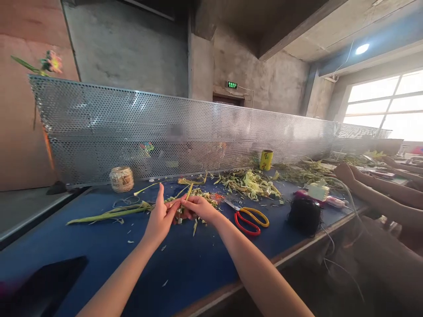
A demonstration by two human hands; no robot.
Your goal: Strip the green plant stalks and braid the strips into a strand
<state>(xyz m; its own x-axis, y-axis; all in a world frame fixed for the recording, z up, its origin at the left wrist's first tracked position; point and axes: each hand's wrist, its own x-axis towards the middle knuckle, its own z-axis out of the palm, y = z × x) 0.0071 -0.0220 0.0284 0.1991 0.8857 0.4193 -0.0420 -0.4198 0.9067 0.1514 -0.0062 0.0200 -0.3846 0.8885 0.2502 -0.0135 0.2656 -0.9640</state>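
Both of my hands meet above the blue table, pinching a narrow yellow-green plant strip (pixel 189 192) that points upward between the fingertips. My left hand (pixel 161 215) has its thumb raised and its index finger against the strip. My right hand (pixel 201 208) closes thumb and finger on the same piece. Beneath and behind the fingers lie shredded plant scraps (pixel 201 193), partly hidden. To the left is a long green stalk (pixel 109 215). Scissors (pixel 249 217) with one red and one yellow handle lie to the right of my right hand, blades toward the scraps.
A perforated metal screen (pixel 158 132) lines the table's back. Near it stand a twine-wrapped jar (pixel 121 179) and a yellow can (pixel 266 160). A leafy heap (pixel 253 185), a black thread bundle (pixel 304 215) and another person's arm (pixel 376 193) are to the right. A dark flat object (pixel 49 281) lies front left.
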